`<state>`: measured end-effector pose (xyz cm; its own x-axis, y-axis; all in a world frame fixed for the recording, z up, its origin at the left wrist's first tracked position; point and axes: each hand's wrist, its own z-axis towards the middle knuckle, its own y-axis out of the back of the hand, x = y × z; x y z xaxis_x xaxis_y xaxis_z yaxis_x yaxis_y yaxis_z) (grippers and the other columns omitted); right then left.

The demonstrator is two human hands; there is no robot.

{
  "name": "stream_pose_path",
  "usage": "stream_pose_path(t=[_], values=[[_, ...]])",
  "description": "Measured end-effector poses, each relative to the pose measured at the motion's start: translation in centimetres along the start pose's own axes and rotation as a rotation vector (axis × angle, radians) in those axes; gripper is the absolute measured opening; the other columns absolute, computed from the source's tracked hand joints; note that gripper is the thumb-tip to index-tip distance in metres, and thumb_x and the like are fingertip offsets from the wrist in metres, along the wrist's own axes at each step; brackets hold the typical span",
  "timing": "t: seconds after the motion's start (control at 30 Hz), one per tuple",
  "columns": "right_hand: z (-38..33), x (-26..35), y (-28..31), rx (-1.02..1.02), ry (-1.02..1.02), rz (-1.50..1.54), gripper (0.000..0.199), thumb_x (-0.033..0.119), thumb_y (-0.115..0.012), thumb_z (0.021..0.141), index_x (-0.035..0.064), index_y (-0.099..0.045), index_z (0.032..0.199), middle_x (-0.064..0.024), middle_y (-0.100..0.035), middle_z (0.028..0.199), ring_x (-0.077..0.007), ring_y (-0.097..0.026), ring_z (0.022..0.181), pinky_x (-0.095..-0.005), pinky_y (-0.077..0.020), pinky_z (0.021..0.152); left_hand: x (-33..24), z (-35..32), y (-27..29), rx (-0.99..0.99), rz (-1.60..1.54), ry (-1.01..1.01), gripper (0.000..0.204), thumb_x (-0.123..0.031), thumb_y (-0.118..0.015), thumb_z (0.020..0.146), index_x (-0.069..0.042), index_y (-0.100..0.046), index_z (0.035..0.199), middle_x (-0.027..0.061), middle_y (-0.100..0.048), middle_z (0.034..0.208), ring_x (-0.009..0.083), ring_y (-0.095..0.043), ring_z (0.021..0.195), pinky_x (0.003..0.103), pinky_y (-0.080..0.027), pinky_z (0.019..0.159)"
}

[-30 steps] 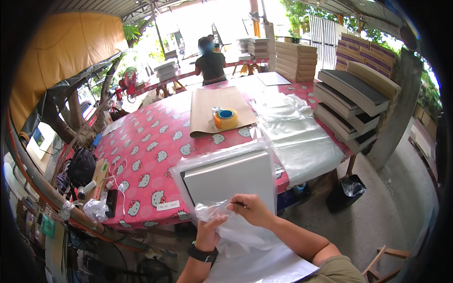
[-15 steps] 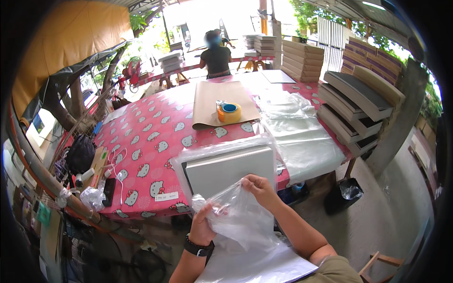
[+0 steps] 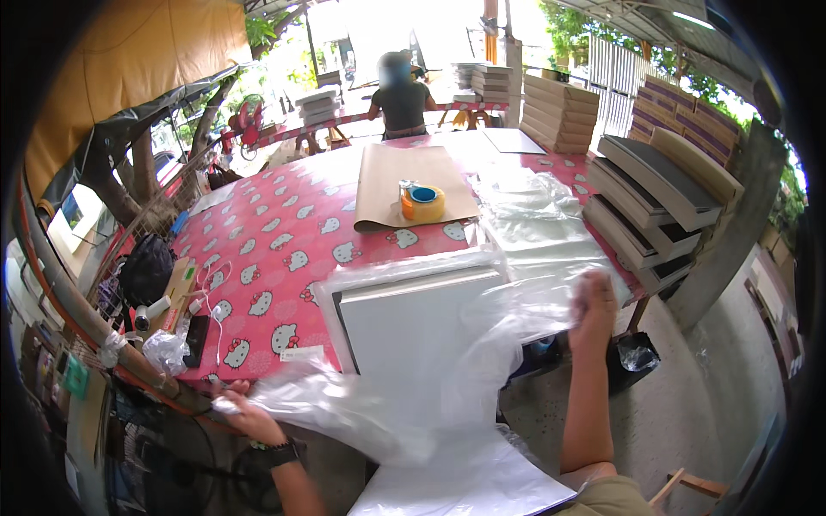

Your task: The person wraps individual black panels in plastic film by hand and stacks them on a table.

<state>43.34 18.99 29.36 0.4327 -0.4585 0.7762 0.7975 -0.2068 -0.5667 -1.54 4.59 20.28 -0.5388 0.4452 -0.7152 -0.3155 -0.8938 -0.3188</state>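
My left hand [image 3: 249, 420] is out to the left past the table's front edge, gripping one side of a clear plastic bag [image 3: 331, 397]. Far to the right, my right hand [image 3: 594, 310], blurred by motion, is closed on the other side. Between them the plastic stretches wide and hangs in blurred folds. Behind it, a thick white-topped slab [image 3: 404, 322] with a dark edge lies on clear plastic at the table's front. White sheets [image 3: 465, 486] are close to my body, under the bag. A tape roll in an orange dispenser [image 3: 422, 205] rests on brown paper [image 3: 387, 172].
The table has a pink cartoon-print cover [image 3: 258, 224]. Clear plastic bags [image 3: 551, 232] are piled at its right, beside stacked dark-topped slabs [image 3: 654, 189]. A black bin [image 3: 635, 357] stands below. A power cord [image 3: 219, 322] lies at left. Another person [image 3: 401, 103] is at the far side.
My hands have moved far apart, left hand outward to the left and right hand outward and up to the right, pulling the bunched plastic bag wide. The view shifted slightly.
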Motion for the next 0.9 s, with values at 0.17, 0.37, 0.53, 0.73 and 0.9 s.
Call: stream_pose_path(t=[0.17,0.37,0.53,0.73,0.9], values=[[-9.2,-5.3,-7.2,1.163,0.049,-0.366,0.012,0.002,-0.048,0.078,0.0015,-0.056,0.088,-0.0087,-0.06,0.074,-0.0187,-0.059,0.071,-0.0288,-0.0453,0.056,-8.5,-5.0,-7.8,0.63,-0.078,0.15,0.016,-0.015,-0.061,0.079,-0.005,-0.05,0.087,0.0026,-0.053,0.079,0.009,-0.044,0.059,0.023,-0.039,0.051],[-8.7,-1.3,-9.4,1.313,-0.225,-0.646,0.011,0.011,-0.06,0.076,0.0007,-0.058,0.079,-0.0079,-0.06,0.066,-0.0141,-0.058,0.059,-0.0275,-0.0444,0.054,-10.5,-9.6,-8.4,1.61,-0.284,0.2,0.025,-0.018,-0.059,0.079,0.0,-0.052,0.094,0.0048,-0.055,0.083,0.0104,-0.053,0.072,0.024,-0.045,0.063],[-8.0,-2.5,-4.3,2.04,-0.71,0.02,0.012,0.009,-0.069,0.071,0.0009,-0.062,0.076,-0.0056,-0.059,0.067,-0.0123,-0.055,0.06,-0.0255,-0.0416,0.054,-8.4,-7.3,-6.1,0.597,-1.18,1.373,0.04,-0.039,-0.036,0.088,-0.006,-0.059,0.086,0.0038,-0.057,0.068,0.0098,-0.051,0.047,0.026,-0.047,0.052],[-8.7,-3.7,-2.1,1.891,-0.701,0.669,0.016,0.008,-0.059,0.079,-0.0067,-0.06,0.084,-0.0136,-0.06,0.08,-0.0254,-0.057,0.074,-0.0346,-0.0428,0.066,-7.8,-5.9,-5.9,0.423,-1.246,1.45,0.032,-0.038,-0.043,0.087,-0.009,-0.057,0.085,-0.0058,-0.041,0.045,0.0061,-0.042,0.04,0.024,-0.042,0.047],[-9.4,-4.1,-1.2,2.006,-0.716,0.517,0.019,0.009,-0.057,0.081,-0.0074,-0.06,0.089,-0.0164,-0.059,0.079,-0.028,-0.057,0.075,-0.0358,-0.0432,0.067,-8.3,-6.2,-6.0,0.32,-0.939,1.261,0.027,-0.031,-0.051,0.083,-0.013,-0.053,0.104,-0.0032,-0.052,0.06,0.0039,-0.04,0.042,0.023,-0.043,0.048]])
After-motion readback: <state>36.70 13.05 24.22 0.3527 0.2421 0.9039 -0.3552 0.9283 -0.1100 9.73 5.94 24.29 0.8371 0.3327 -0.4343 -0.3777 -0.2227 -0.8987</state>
